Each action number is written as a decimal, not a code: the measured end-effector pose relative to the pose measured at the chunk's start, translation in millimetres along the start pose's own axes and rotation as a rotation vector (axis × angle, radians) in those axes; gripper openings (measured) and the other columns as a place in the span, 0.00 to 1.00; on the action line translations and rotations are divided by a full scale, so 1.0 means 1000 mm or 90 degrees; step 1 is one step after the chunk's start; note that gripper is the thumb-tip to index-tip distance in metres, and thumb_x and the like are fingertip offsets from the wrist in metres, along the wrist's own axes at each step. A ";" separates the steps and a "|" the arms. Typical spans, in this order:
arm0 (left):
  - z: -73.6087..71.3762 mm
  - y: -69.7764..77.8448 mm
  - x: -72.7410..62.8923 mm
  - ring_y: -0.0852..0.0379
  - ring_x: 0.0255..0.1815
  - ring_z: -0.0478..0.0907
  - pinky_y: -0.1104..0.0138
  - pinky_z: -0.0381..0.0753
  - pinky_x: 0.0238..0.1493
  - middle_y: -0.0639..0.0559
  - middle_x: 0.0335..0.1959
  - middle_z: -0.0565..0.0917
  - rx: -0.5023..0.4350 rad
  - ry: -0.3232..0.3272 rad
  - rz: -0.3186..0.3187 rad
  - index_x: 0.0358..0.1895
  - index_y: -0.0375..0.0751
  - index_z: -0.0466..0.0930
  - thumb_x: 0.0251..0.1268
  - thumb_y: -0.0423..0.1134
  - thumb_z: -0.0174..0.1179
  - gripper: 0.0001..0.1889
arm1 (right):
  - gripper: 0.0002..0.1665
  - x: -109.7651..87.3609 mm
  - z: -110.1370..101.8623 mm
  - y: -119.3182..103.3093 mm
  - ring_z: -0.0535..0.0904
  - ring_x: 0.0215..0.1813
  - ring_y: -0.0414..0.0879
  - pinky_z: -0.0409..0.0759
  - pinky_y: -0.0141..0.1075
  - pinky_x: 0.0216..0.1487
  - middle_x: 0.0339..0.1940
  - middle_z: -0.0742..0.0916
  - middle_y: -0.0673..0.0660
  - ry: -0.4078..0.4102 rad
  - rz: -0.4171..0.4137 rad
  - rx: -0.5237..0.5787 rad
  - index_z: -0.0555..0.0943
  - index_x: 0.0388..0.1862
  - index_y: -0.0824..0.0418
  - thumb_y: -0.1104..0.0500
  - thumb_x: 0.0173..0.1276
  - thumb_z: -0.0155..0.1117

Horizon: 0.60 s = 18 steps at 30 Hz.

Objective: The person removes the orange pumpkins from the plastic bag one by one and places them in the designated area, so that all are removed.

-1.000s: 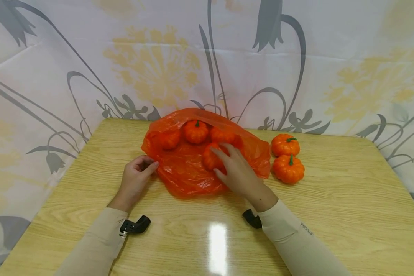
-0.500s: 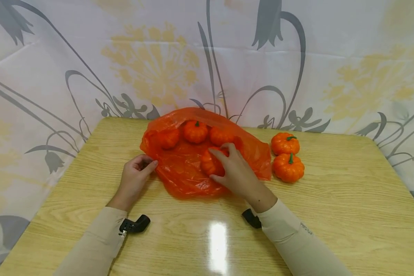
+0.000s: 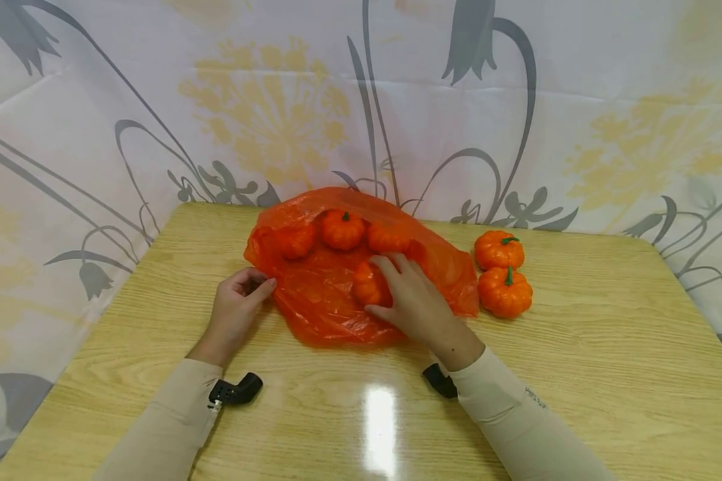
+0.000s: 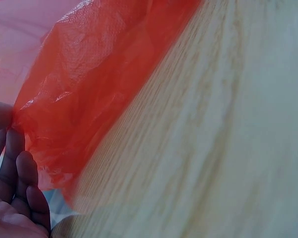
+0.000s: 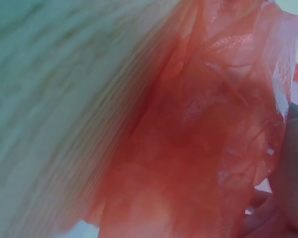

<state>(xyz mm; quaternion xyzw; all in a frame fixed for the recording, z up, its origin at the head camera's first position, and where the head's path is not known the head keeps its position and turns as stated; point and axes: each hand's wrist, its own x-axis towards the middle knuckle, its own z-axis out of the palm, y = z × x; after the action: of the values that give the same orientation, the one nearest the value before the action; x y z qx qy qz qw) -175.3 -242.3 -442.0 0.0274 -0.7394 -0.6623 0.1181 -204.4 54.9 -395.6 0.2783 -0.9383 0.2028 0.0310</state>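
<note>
A thin orange plastic bag (image 3: 319, 314) lies spread in the middle of the table with its mouth facing me. Inside it sit several small orange pumpkins, one with a green stem (image 3: 343, 230) at the back. My left hand (image 3: 237, 304) pinches the bag's left edge between thumb and forefinger; the left wrist view shows the film (image 4: 84, 94) drawn up from those fingertips. With fingers over the top and thumb low on the near side, my right hand (image 3: 418, 297) holds another pumpkin (image 3: 370, 284) at the bag's mouth. The palm hides its right side.
Two more pumpkins stand close together right of the bag, a far one (image 3: 498, 250) and a near one (image 3: 505, 294). The wooden table (image 3: 608, 347) ends at a wall hung with flower-patterned cloth (image 3: 397, 120).
My right hand's fingers have come further around the pumpkin, which has shifted slightly toward me. The left hand stays on the bag's edge.
</note>
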 end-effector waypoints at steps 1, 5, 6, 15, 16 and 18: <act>0.000 0.000 0.000 0.65 0.30 0.72 0.75 0.73 0.34 0.64 0.26 0.79 -0.001 0.000 0.001 0.38 0.23 0.77 0.65 0.28 0.63 0.08 | 0.45 0.000 -0.001 -0.001 0.73 0.64 0.56 0.78 0.52 0.63 0.66 0.73 0.58 0.001 -0.003 -0.002 0.66 0.71 0.51 0.45 0.59 0.77; -0.001 0.001 0.000 0.65 0.30 0.73 0.74 0.73 0.34 0.63 0.26 0.79 -0.001 -0.002 -0.001 0.38 0.24 0.77 0.66 0.28 0.63 0.08 | 0.47 -0.004 -0.004 -0.006 0.72 0.66 0.56 0.78 0.52 0.63 0.68 0.72 0.59 0.004 -0.012 0.001 0.64 0.75 0.49 0.44 0.60 0.75; -0.001 0.001 -0.001 0.65 0.30 0.72 0.74 0.73 0.34 0.63 0.26 0.79 0.000 -0.002 -0.003 0.38 0.24 0.77 0.66 0.28 0.63 0.07 | 0.48 -0.005 -0.005 -0.008 0.73 0.66 0.57 0.78 0.52 0.63 0.69 0.72 0.59 0.005 -0.015 0.003 0.64 0.76 0.49 0.43 0.61 0.75; 0.000 0.001 0.000 0.65 0.31 0.73 0.74 0.73 0.34 0.63 0.26 0.79 0.004 -0.002 -0.009 0.38 0.26 0.77 0.66 0.29 0.63 0.07 | 0.47 -0.015 -0.014 -0.021 0.77 0.61 0.58 0.81 0.51 0.60 0.68 0.72 0.60 0.062 -0.053 0.048 0.65 0.75 0.46 0.42 0.60 0.75; 0.000 0.001 0.000 0.65 0.31 0.73 0.74 0.73 0.34 0.63 0.26 0.79 0.005 -0.002 -0.010 0.38 0.26 0.77 0.66 0.29 0.63 0.07 | 0.47 -0.017 -0.014 -0.022 0.77 0.61 0.58 0.81 0.50 0.60 0.68 0.72 0.60 0.067 -0.057 0.058 0.66 0.75 0.46 0.42 0.60 0.75; 0.000 0.001 0.000 0.65 0.31 0.73 0.75 0.73 0.34 0.64 0.26 0.79 0.010 -0.002 -0.013 0.38 0.27 0.78 0.66 0.29 0.63 0.06 | 0.46 -0.021 -0.014 -0.024 0.78 0.61 0.58 0.80 0.49 0.61 0.68 0.72 0.59 0.075 -0.061 0.082 0.67 0.74 0.47 0.42 0.59 0.76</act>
<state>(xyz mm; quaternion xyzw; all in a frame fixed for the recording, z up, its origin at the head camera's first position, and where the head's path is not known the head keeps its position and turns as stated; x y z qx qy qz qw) -174.9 -242.3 -440.6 0.0349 -0.7442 -0.6579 0.1100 -174.0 52.8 -377.2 0.3121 -0.9055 0.2767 0.0781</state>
